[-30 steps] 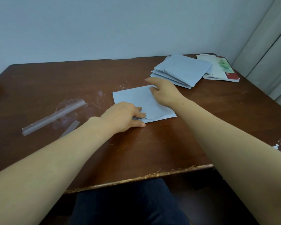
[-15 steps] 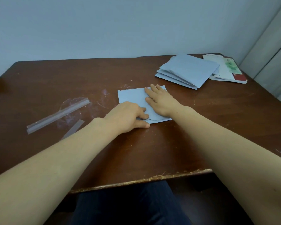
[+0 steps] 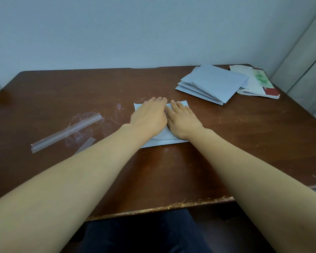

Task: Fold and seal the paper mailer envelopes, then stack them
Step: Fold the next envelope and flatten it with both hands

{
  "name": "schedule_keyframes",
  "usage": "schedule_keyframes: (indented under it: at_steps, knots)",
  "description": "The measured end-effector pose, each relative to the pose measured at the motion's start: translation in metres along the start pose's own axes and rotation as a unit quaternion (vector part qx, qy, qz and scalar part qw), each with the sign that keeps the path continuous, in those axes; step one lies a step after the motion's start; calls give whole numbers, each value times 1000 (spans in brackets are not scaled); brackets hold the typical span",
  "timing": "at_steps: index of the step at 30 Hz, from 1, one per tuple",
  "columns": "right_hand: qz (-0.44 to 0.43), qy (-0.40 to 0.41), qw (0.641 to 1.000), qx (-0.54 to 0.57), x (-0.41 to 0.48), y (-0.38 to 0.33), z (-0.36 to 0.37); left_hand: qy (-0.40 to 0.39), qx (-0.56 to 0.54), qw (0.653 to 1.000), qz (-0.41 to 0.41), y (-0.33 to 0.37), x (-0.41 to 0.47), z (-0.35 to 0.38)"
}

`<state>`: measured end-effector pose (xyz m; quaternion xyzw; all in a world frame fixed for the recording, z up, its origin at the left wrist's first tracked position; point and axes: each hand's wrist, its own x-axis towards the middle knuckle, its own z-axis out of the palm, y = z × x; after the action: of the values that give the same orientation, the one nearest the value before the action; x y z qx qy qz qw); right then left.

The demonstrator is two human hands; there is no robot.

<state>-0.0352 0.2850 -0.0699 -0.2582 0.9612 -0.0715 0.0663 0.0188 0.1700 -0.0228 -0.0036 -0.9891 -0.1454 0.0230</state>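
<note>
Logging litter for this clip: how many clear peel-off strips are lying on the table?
2. A long clear strip lies at the table's left side. A shorter strip lies just nearer, partly hidden by the left forearm. More may be hidden under the arms.

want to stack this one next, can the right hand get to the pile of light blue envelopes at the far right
Probably yes: bare brown table lies between the right hand and the pile of light blue envelopes, nothing blocking.

dim bluish light, soft, wide-angle warp
</note>
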Motion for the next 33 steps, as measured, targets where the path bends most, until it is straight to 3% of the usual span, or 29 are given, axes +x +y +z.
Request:
schedule_keyframes:
  at_steps: [5, 9, 11, 13, 16, 19, 27, 33]
  knots:
    - [2, 0, 1000, -14, 0, 0, 1, -103, 85, 990, -35, -13, 18, 25]
    - [7, -3, 1000, -4, 2, 1, 1, -111, 100, 987, -61, -23, 5, 26]
    - [6, -1, 1000, -5, 1, 0, 1, -122, 164, 972, -112, -16, 8, 15]
    - [3, 3, 1000, -5, 0, 0, 2, -84, 212, 967, -112, 1, 19, 3]
    - [3, 3, 1000, 1, -2, -1, 1, -14, 134, 989, -57, 19, 37, 4]
    - [11, 1, 1000, -5, -3, -1, 2, -55, 48, 994, -85, 9, 37, 21]
    - [37, 6, 998, 54, 0, 1, 0, -24, 43, 996, -73, -15, 15, 45]
    - [38, 16, 999, -5, 3, -1, 2, -19, 53, 995, -77, -17, 18, 51]
